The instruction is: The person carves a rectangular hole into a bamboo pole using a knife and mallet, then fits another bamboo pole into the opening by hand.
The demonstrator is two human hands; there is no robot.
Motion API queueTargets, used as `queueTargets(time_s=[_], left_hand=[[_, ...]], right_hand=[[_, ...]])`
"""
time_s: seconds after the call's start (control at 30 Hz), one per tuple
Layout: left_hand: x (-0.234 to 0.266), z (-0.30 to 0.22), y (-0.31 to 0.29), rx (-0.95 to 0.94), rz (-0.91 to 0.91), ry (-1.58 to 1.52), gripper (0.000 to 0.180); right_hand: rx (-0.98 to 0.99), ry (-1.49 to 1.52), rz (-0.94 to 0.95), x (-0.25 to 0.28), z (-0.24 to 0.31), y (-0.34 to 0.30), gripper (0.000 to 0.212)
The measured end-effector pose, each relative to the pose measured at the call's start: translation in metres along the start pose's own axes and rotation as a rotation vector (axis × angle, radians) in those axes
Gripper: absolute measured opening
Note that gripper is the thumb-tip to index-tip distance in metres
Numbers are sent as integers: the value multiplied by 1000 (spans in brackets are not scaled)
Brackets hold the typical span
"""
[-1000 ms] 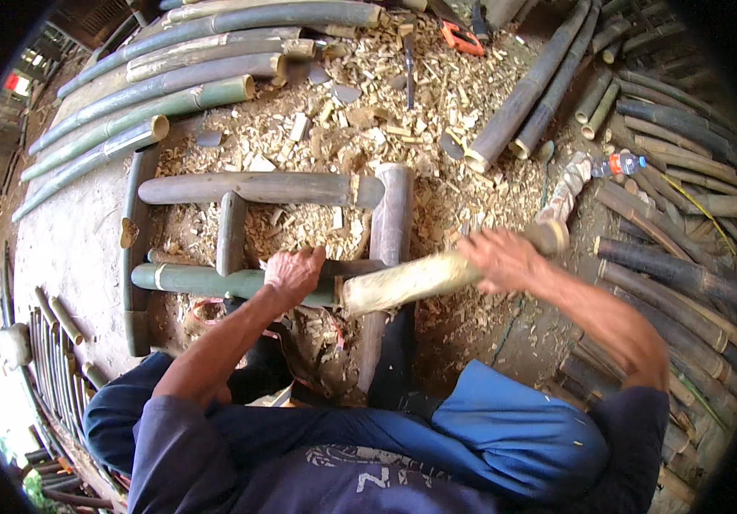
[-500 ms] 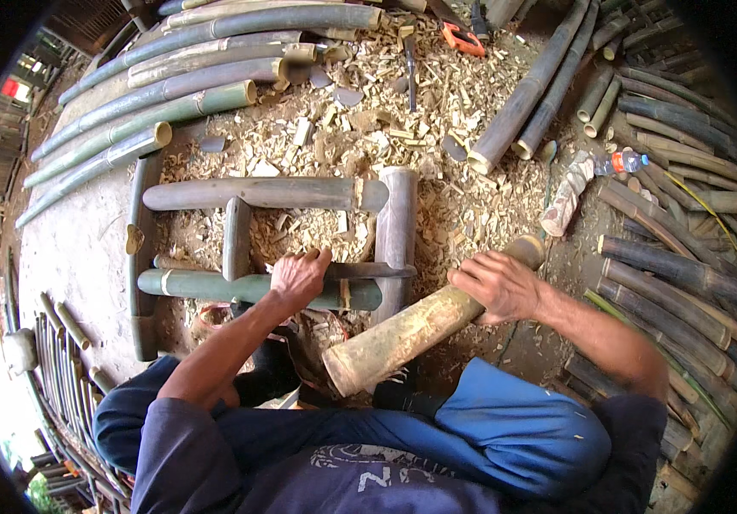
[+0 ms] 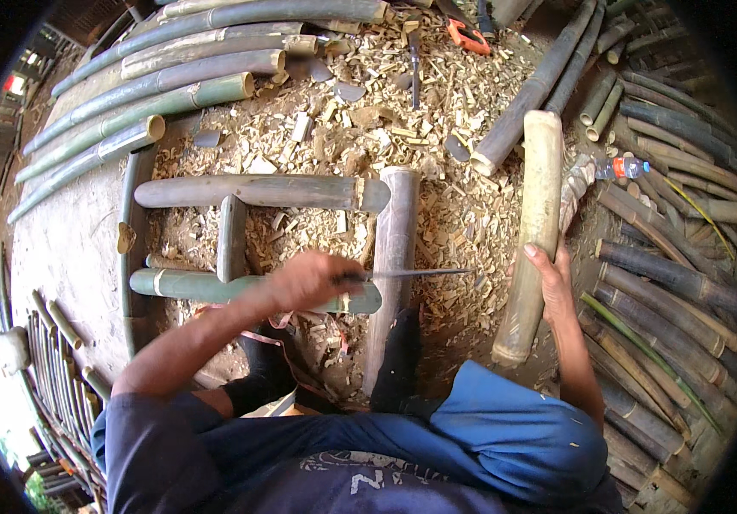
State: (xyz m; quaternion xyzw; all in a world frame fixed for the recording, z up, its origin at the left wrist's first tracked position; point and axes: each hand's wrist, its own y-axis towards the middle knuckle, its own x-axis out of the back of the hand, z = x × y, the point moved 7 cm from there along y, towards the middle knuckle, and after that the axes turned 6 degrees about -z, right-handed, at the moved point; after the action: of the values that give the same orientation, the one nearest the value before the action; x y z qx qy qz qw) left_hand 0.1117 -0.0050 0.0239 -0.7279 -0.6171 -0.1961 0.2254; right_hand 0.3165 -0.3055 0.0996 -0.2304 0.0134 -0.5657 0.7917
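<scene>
My left hand (image 3: 321, 278), slightly smeared by motion, is closed round the handle of a long dark knife (image 3: 424, 273). Its thin blade points right and looks edge-on, above a grey bamboo post (image 3: 396, 231). In my right hand (image 3: 552, 278) a thick, pale bamboo length (image 3: 541, 193) stands nearly lengthwise away from me, the thumb across its side. A gap separates the blade tip from this bamboo. Left of the post lies a bamboo frame with a grey upper rail (image 3: 257, 192), a green lower rail (image 3: 188, 284) and a short upright (image 3: 231, 240) between them.
Bamboo shavings (image 3: 368, 128) cover the ground. Long bamboo poles (image 3: 154, 98) lie at far left; cut pieces (image 3: 677, 274) are piled along the right. An orange-handled saw (image 3: 468, 38), a chisel-like tool (image 3: 414, 68) and a plastic bottle (image 3: 623, 167) lie farther off.
My right hand has swung the pale bamboo from a slant to nearly lengthwise, farther right. The knife in my left hand has moved right and turned from broad side to edge-on.
</scene>
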Motion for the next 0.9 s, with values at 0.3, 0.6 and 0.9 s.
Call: queueTargets(time_s=[0.3, 0.6, 0.9], left_hand=[[56, 80, 56, 194, 49, 377, 62], [41, 94, 53, 250, 93, 409, 64], [38, 102, 49, 237, 45, 508, 57]], right_hand=[[-239, 61, 140, -14, -35, -24, 65], [-146, -64, 194, -30, -30, -33, 80], [183, -573, 234, -62, -21, -51, 73]])
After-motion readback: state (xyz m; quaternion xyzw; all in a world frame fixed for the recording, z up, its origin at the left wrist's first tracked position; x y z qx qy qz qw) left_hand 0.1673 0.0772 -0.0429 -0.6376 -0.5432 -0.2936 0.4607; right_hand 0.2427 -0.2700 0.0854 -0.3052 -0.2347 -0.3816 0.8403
